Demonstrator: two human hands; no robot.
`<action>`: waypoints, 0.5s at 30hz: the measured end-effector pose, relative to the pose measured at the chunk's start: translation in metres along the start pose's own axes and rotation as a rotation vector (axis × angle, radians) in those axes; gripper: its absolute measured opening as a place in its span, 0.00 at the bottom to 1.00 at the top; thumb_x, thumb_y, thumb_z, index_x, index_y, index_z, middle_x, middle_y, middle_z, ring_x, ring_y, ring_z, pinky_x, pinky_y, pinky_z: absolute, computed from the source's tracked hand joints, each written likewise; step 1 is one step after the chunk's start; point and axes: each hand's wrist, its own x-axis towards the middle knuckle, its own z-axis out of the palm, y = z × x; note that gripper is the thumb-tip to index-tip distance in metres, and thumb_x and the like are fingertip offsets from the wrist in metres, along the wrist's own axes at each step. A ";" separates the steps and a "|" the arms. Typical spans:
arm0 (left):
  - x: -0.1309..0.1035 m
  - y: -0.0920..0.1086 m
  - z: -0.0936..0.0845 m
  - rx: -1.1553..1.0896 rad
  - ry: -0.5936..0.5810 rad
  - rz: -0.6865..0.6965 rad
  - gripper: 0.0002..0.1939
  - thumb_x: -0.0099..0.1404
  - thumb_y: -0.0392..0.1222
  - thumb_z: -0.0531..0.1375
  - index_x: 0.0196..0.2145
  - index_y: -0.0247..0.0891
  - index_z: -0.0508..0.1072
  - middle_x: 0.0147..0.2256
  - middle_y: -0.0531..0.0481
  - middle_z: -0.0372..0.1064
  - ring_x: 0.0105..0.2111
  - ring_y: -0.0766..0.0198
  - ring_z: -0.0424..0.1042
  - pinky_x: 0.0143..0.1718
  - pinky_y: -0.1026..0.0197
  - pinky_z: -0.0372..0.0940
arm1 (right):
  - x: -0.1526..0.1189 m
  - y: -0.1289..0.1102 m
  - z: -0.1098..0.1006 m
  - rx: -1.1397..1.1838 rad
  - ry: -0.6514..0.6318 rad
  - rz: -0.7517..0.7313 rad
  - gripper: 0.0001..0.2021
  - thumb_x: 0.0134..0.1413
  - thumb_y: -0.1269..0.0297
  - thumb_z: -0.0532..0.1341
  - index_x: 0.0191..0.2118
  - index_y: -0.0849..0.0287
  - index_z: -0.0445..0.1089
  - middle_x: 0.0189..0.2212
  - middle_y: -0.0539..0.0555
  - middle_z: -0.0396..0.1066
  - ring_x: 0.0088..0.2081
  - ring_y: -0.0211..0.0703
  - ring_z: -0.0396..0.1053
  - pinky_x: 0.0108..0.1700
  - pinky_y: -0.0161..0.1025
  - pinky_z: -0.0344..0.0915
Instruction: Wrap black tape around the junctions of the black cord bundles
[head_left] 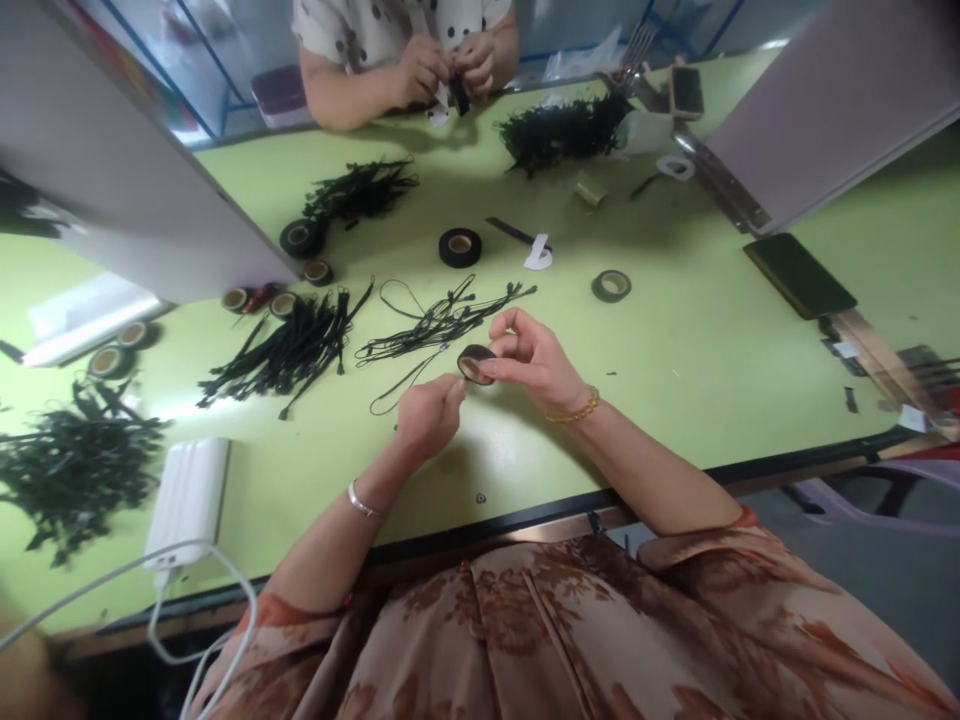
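My right hand [536, 362] pinches a small roll of black tape [475, 364] between thumb and fingers, its round opening turned toward me. Close to the roll's left side, my left hand [429, 415] is closed, fingertips pressed on a thin black cable [405, 382] whose loop trails to the left. What else those fingertips hold is hidden. Just beyond both hands lies a loose bunch of thin black cables [442, 325]. A thicker bundle of black cables [300, 345] rests to the left.
Across the green table [660, 400], a co-worker's hands [442, 72] handle a black piece. Tape rolls [460, 247] lie about, and another cable pile [75, 460] is at left. A white power bank [191, 490] with a cord and a dark phone [801, 274] flank me.
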 end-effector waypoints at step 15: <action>0.005 -0.004 -0.008 -1.033 0.006 -0.218 0.23 0.60 0.58 0.62 0.23 0.39 0.58 0.17 0.62 0.46 0.16 0.75 0.43 0.17 0.67 0.40 | 0.002 0.017 0.006 -0.203 -0.110 -0.012 0.17 0.56 0.48 0.62 0.36 0.57 0.63 0.24 0.47 0.68 0.25 0.35 0.62 0.29 0.35 0.60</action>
